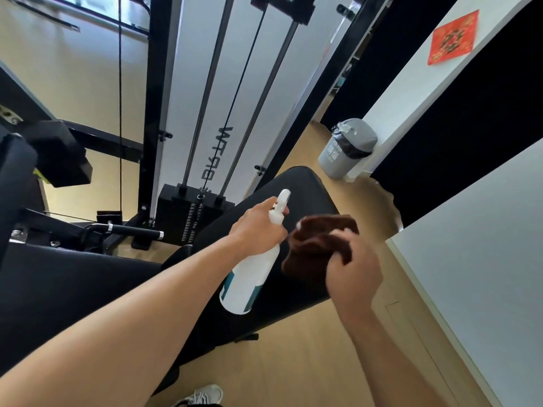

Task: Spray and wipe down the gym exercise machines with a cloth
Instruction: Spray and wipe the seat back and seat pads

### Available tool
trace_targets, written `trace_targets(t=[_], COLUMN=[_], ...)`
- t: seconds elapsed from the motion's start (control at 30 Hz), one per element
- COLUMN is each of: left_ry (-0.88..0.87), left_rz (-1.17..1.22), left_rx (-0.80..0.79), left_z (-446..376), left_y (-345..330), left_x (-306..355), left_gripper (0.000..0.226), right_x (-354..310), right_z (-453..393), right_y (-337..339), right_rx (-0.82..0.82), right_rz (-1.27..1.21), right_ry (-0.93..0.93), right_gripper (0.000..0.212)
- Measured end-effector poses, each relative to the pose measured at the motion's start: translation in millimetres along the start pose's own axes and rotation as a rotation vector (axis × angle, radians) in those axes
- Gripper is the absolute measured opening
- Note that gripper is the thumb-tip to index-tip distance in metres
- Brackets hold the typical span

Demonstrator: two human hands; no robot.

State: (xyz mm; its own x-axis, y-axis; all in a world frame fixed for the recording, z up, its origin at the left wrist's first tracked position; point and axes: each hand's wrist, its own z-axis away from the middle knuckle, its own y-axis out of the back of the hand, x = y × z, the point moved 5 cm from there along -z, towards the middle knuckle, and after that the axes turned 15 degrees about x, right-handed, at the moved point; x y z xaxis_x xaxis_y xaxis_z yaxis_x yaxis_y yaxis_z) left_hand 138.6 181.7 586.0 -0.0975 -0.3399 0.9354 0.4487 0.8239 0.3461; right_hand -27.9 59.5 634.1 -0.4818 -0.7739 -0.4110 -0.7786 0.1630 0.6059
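Both hands busy: my left hand (258, 227) grips the white plastic spray bottle (252, 277), right hand (352, 268) clutches a bunched brown cloth (317, 242) over the black padded bench (299, 195).

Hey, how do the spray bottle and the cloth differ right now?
The spray bottle is white, rigid and tilted; the cloth is dark brown, soft and bunched. The left hand grips the bottle's neck; the right hand holds the cloth. Both hover over the black bench pad.
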Motion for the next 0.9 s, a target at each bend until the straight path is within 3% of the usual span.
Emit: trace_targets(t=[0.13, 0.23, 0.33, 0.53, 0.73, 0.9], left_ry=[-0.057, -0.103, -0.161, -0.236, -0.293, -0.289], left_rz=[-0.014, -0.072, -0.136, -0.187, -0.270, -0.334], left_rx=[-0.031, -0.109, -0.192, -0.293, -0.374, -0.397], left_z=[-4.0, -1.1, 4.1, 16.9, 38.9, 62.1], left_y=[2.1, -1.8, -9.4, -24.0, -37.4, -43.3], left_x=[4.5, 5.5, 5.7, 9.3, 4.9, -6.7], left_gripper=[0.038, 0.029, 0.027, 0.028, 0.032, 0.024], right_x=[-2.0, -7.1, -11.9, -6.9, -4.7, 4.6], right_z=[68.0, 105.5, 126.4, 144.4, 156.5, 196.4], right_y=[-22.7, -42.7, -53.8, -68.2, -67.0, -58.0], right_rx=[-0.308, -0.640, -0.825, -0.894, -0.906, -1.013], right_rz=[-0.030, 0.011, 0.021, 0.125, 0.120, 0.116], right_ry=[0.467, 0.576, 0.631, 0.808, 0.805, 0.791], right_gripper=[0.030, 0.021, 0.026, 0.023, 0.025, 0.034])
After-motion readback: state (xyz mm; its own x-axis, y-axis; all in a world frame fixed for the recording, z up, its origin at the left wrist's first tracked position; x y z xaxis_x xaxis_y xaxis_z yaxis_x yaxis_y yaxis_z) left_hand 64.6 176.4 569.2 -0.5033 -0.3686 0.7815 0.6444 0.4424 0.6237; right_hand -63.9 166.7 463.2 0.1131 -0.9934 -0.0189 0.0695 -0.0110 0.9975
